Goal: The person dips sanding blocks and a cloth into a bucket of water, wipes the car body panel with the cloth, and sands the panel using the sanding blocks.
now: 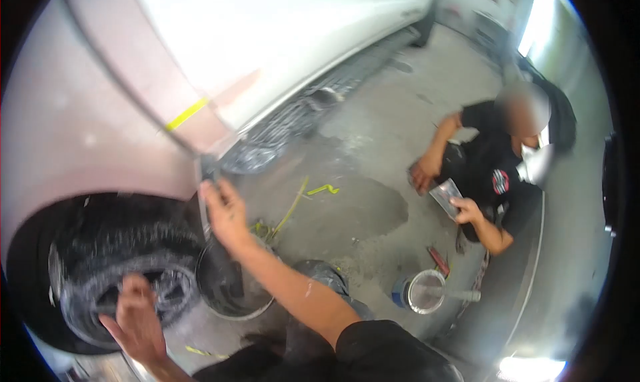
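My right hand (227, 215) reaches to the lower corner of the pinkish-grey primed body panel (100, 135). Its fingers are closed on a small flat grey piece (209, 165) pressed against the panel edge; blur hides exactly what it is. My left hand (137, 319) is held in front of the dusty wheel (177, 275), thumb out and fingers apart, with nothing in it. Yellow tape (187, 114) sticks across the panel gap above my right hand. Below my right forearm stands a black bucket (257, 313).
A co-worker in black (483, 159) sits at the right, holding a flat rectangular plate (445, 197). Near them stand an open can (427, 309) with a stick across it and a red-handled tool (438, 261). Yellow tape scraps (323, 189) and a wet patch (373, 212) mark the floor.
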A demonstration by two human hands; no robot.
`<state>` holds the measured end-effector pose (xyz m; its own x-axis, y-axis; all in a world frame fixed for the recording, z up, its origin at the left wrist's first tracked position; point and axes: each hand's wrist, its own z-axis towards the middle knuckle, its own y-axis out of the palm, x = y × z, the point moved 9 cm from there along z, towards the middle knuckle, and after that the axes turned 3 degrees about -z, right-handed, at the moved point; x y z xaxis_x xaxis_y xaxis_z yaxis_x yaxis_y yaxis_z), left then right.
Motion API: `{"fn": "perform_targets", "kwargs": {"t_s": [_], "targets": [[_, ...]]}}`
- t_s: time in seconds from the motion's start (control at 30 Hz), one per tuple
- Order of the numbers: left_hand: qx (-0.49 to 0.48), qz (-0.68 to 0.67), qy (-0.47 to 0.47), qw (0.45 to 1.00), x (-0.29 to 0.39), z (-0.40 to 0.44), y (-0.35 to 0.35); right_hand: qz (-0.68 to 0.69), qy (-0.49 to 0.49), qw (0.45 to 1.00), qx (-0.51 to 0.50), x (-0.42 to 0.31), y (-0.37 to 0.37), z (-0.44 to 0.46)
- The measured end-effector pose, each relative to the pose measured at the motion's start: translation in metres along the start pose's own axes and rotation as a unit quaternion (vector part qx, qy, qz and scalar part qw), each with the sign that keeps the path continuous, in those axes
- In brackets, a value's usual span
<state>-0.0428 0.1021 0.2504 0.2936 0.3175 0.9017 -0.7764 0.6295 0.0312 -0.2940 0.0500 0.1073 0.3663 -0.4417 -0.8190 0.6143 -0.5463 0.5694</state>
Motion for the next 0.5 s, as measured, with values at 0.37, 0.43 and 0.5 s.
{"fn": "perform_targets", "kwargs": {"t_s": [0.37, 0.43, 0.5], "targets": [[-0.166, -0.420, -0.130, 0.883, 0.064, 0.024, 0.184, -0.079, 0.022, 0.996, 0.022, -0.010, -0.028, -0.001], [-0.152, -0.433, -0.214, 0.862, 0.045, 0.012, 0.186, -0.120, 0.071, 0.989, 0.051, -0.013, -0.032, -0.002], [-0.153, -0.468, -0.285, 0.822, 0.020, -0.007, 0.187, -0.071, 0.045, 0.996, 0.024, -0.027, -0.027, -0.005]]}}
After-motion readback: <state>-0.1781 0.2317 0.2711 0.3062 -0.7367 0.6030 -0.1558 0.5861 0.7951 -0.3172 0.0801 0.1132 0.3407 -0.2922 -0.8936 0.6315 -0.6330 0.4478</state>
